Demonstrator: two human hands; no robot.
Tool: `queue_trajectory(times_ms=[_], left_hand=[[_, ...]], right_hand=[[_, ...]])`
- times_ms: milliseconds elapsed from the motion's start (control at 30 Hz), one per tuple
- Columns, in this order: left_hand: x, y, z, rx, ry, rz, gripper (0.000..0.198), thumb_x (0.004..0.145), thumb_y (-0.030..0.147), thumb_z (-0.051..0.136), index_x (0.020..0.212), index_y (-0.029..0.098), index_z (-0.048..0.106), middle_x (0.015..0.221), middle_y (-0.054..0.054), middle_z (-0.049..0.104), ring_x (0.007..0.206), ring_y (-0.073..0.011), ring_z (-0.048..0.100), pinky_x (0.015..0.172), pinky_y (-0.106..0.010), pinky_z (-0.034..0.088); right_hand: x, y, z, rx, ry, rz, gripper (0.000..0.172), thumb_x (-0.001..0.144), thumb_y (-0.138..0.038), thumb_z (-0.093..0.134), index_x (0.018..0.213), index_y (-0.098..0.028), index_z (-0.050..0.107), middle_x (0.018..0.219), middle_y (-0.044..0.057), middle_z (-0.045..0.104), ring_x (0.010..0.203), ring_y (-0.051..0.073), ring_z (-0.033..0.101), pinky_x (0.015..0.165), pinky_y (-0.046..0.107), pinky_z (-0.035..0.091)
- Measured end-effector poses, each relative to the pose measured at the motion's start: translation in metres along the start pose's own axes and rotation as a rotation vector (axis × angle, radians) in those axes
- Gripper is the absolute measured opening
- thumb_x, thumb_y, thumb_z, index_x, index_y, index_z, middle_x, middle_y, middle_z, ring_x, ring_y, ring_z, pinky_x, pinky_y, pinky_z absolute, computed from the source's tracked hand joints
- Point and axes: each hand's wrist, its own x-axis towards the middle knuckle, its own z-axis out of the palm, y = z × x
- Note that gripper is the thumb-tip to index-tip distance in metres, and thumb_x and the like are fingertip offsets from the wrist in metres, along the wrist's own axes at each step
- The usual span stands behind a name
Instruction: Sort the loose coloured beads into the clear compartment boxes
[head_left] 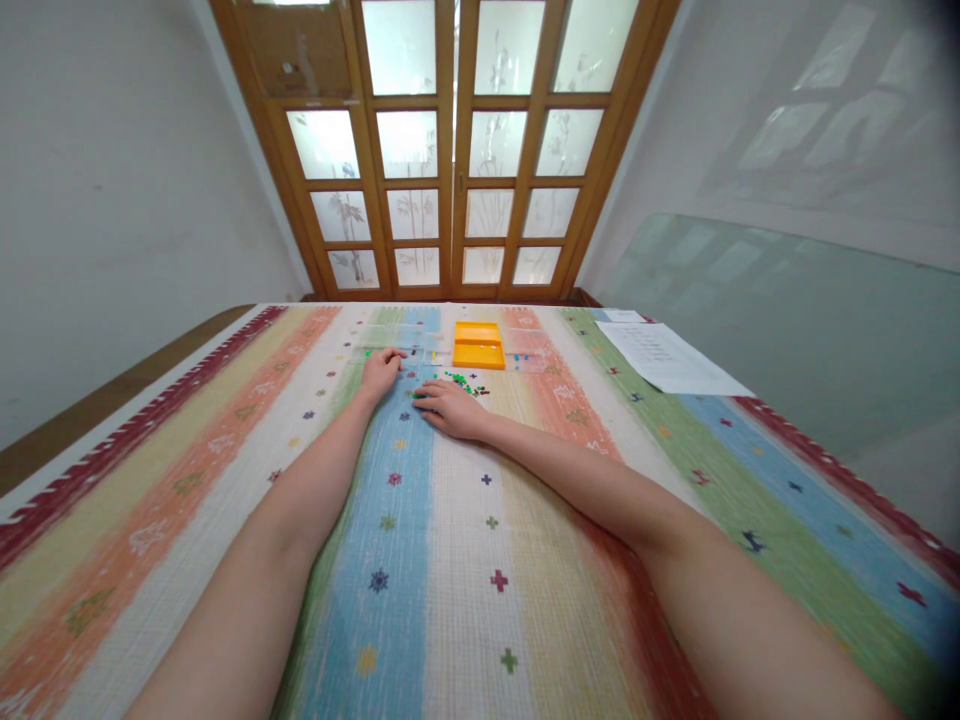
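My left hand (383, 370) rests at the near edge of a clear plastic tray (360, 357) that holds a few tiny coloured pieces. Its fingers are curled together, and whatever is between them is too small to make out. To its right, my right hand (450, 409) lies palm down on the cloth with the fingers stretched out, beside a scatter of tiny green and dark pieces (469, 384). Some of these lie just past its knuckles. Behind the scatter stands an open yellow box (479, 356) with its lid raised.
Another clear tray (531, 361) with a few blue pieces sits right of the yellow box. White printed sheets (671, 357) lie at the right on the striped tablecloth (465, 560). Beyond the table's far edge are wooden glazed doors (454, 150); a glass panel (787, 330) leans at the right.
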Motion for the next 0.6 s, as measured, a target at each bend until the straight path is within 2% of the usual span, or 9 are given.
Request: queue_trajectory(times_ms=[200,300,400,500,600], left_hand=[[-0.010,0.011,0.007,0.169,-0.116,0.115,0.031,0.089,0.025,0.051,0.103,0.019,0.078,0.078,-0.003,0.072,0.074,-0.0207,0.064,0.075,-0.031,0.046],[-0.016,0.019,0.011,0.246,-0.202,0.162,0.029,0.089,0.027,0.053,0.101,0.021,0.078,0.078,-0.003,0.073,0.076,-0.0212,0.064,0.076,-0.031,0.046],[-0.018,0.026,0.007,0.247,-0.289,0.150,0.025,0.085,0.028,0.055,0.092,0.022,0.078,0.078,-0.003,0.073,0.078,-0.0207,0.064,0.076,-0.030,0.047],[-0.015,0.032,-0.007,0.151,-0.490,0.129,0.021,0.082,0.031,0.056,0.080,0.020,0.074,0.080,-0.003,0.073,0.079,-0.0191,0.063,0.077,-0.028,0.048],[-0.011,0.037,-0.024,0.100,-0.733,0.118,0.022,0.078,0.036,0.063,0.084,0.018,0.074,0.079,-0.002,0.070,0.072,-0.0165,0.060,0.070,-0.026,0.046]], right_hand=[[-0.021,0.002,-0.010,0.097,0.054,-0.009,0.024,0.098,-0.016,0.066,0.115,-0.025,0.079,0.133,0.009,0.072,0.131,0.027,0.059,0.113,0.049,0.045],[-0.026,0.010,-0.013,0.164,0.090,0.036,0.020,0.096,-0.013,0.067,0.105,-0.025,0.080,0.129,0.008,0.073,0.129,0.026,0.060,0.112,0.048,0.045],[-0.029,0.017,-0.012,0.205,0.127,0.094,0.016,0.095,-0.013,0.069,0.100,-0.024,0.079,0.128,0.009,0.073,0.128,0.026,0.061,0.112,0.047,0.045],[-0.030,0.020,-0.012,0.207,0.141,0.101,0.013,0.095,-0.015,0.069,0.099,-0.023,0.079,0.126,0.009,0.073,0.126,0.026,0.061,0.111,0.047,0.045],[-0.031,0.019,-0.013,0.210,0.153,0.122,0.010,0.095,-0.016,0.069,0.096,-0.022,0.077,0.119,0.008,0.074,0.123,0.025,0.062,0.109,0.044,0.045]])
